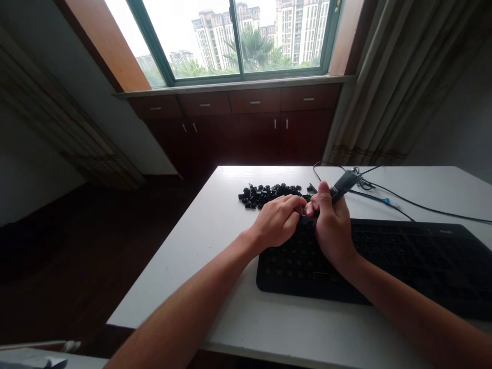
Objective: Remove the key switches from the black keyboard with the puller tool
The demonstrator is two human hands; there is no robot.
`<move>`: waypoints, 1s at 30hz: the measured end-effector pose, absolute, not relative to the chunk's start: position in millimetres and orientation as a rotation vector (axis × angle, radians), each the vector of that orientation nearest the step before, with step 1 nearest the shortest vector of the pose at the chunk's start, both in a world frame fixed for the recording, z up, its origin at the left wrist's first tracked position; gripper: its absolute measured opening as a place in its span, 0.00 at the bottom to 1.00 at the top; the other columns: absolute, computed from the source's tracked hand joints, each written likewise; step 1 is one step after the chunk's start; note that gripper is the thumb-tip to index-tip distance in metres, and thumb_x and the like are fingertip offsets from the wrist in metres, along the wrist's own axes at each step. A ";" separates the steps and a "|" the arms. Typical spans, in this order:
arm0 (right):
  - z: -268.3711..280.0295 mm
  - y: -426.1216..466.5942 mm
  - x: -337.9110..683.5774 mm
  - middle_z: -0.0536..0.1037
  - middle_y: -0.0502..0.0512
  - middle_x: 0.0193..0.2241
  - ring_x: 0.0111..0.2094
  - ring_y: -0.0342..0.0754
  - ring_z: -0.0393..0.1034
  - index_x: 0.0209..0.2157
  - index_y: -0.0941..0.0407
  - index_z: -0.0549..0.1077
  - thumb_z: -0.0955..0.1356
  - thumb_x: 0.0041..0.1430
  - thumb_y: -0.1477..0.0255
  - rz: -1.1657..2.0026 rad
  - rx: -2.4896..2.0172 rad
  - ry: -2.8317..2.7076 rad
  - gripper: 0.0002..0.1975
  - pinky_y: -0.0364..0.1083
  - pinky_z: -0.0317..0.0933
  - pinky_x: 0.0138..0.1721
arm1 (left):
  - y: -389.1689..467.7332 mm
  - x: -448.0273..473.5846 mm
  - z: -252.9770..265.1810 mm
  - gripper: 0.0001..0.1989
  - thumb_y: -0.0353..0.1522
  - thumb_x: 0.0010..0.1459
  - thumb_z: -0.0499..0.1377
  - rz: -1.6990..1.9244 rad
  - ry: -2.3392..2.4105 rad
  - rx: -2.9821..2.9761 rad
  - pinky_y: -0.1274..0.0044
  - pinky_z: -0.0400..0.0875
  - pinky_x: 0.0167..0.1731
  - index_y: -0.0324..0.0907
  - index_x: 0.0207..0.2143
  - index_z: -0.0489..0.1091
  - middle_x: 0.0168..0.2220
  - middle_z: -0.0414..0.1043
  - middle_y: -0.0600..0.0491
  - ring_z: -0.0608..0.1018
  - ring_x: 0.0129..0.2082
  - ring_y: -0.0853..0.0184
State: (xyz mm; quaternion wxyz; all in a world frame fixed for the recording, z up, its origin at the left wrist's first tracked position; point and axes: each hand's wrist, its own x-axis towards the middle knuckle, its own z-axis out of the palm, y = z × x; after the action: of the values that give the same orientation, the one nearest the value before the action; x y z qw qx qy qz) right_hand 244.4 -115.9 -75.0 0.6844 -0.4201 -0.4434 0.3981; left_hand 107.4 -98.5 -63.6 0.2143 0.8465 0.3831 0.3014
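A black keyboard (pixel 388 251) lies on the white table; its left part shows bare key positions. My right hand (pixel 334 230) is above its left half, fingers wrapped round a dark, thick-handled tool (pixel 345 183) whose kind I cannot make out. The tool's handle points up and to the right, and its working end is hidden by my fingers. My left hand (pixel 279 219) rests at the keyboard's upper left, fingers curled and pinched close to my right fingertips. What they pinch is hidden. Just beyond it is a pile of small black keycaps (pixel 265 193).
Thin black cables (pixel 400 192) run across the back right of the white table (pixel 192 271). The table's left edge drops to a dark floor. Beyond stand a dark red cabinet (pixel 238 133) and a window, with curtains (pixel 369 92) at both sides.
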 end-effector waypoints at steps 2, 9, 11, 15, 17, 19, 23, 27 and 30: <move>-77.5 -117.8 240.1 0.65 0.44 0.24 0.24 0.40 0.62 0.35 0.52 0.61 0.66 0.65 0.55 0.865 -0.951 -0.885 0.16 0.43 0.61 0.30 | -98.5 107.8 -63.7 0.16 0.28 0.60 0.48 0.873 1.061 2.299 0.74 0.68 0.46 0.44 0.45 0.71 0.43 0.74 0.53 0.74 0.42 0.66; -68.7 -116.9 233.2 0.68 0.45 0.27 0.28 0.43 0.66 0.39 0.52 0.61 0.65 0.66 0.60 0.874 -1.027 -1.082 0.11 0.45 0.63 0.35 | -99.5 106.5 -61.7 0.07 0.29 0.57 0.48 0.870 1.039 2.250 0.74 0.67 0.37 0.42 0.34 0.64 0.37 0.71 0.51 0.71 0.36 0.66; -66.9 -112.7 235.0 0.69 0.46 0.28 0.28 0.42 0.66 0.37 0.53 0.63 0.65 0.66 0.60 0.873 -0.998 -1.152 0.11 0.45 0.63 0.34 | -98.5 104.9 -61.5 0.05 0.29 0.55 0.49 0.838 1.015 2.283 0.74 0.66 0.35 0.41 0.34 0.63 0.36 0.70 0.51 0.70 0.34 0.66; -69.2 -103.4 240.2 0.68 0.46 0.27 0.27 0.43 0.66 0.35 0.53 0.63 0.67 0.65 0.60 0.918 -0.926 -1.250 0.13 0.45 0.62 0.31 | -96.7 102.5 -63.1 0.14 0.31 0.51 0.53 0.781 0.946 2.324 0.72 0.70 0.34 0.39 0.41 0.63 0.39 0.70 0.48 0.71 0.35 0.63; -71.5 -100.1 241.9 0.67 0.46 0.26 0.27 0.43 0.65 0.35 0.53 0.62 0.67 0.64 0.59 0.890 -0.946 -1.285 0.13 0.45 0.62 0.31 | -97.0 102.7 -65.3 0.25 0.31 0.48 0.56 0.793 0.895 2.331 0.69 0.73 0.38 0.37 0.51 0.62 0.46 0.70 0.45 0.74 0.40 0.59; -73.4 -97.5 242.9 0.69 0.47 0.29 0.29 0.44 0.66 0.37 0.53 0.64 0.67 0.65 0.59 0.787 -1.007 -1.356 0.13 0.46 0.63 0.34 | -98.0 104.1 -67.8 0.37 0.30 0.47 0.57 0.901 0.812 2.331 0.66 0.73 0.51 0.36 0.61 0.55 0.57 0.64 0.40 0.73 0.52 0.54; -73.1 -93.0 243.1 0.73 0.51 0.33 0.33 0.47 0.69 0.42 0.53 0.66 0.65 0.66 0.57 0.609 -1.084 -1.551 0.14 0.47 0.64 0.37 | -100.1 107.7 -71.0 0.51 0.30 0.46 0.59 1.126 0.668 2.257 0.63 0.57 0.68 0.36 0.69 0.35 0.68 0.47 0.37 0.57 0.68 0.51; -69.5 -91.3 242.6 0.73 0.51 0.27 0.28 0.47 0.68 0.39 0.53 0.65 0.64 0.66 0.55 0.574 -1.113 -1.577 0.15 0.46 0.63 0.30 | -102.4 107.2 -67.3 0.54 0.34 0.46 0.63 0.977 0.669 2.199 0.64 0.71 0.58 0.36 0.69 0.34 0.62 0.58 0.36 0.69 0.59 0.50; -70.0 -91.8 242.1 0.71 0.49 0.23 0.22 0.46 0.67 0.38 0.53 0.64 0.62 0.67 0.55 0.550 -1.153 -1.511 0.15 0.45 0.61 0.24 | -106.1 104.7 -58.7 0.51 0.39 0.47 0.64 0.806 0.727 2.175 0.66 0.76 0.47 0.36 0.68 0.41 0.55 0.66 0.39 0.75 0.49 0.53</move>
State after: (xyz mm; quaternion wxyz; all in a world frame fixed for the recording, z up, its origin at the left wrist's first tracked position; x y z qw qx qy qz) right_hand 242.1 -91.8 -70.0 0.5491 -0.4870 -0.6382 0.2325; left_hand 104.7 -106.1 -58.7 0.3479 0.8389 0.2802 0.3109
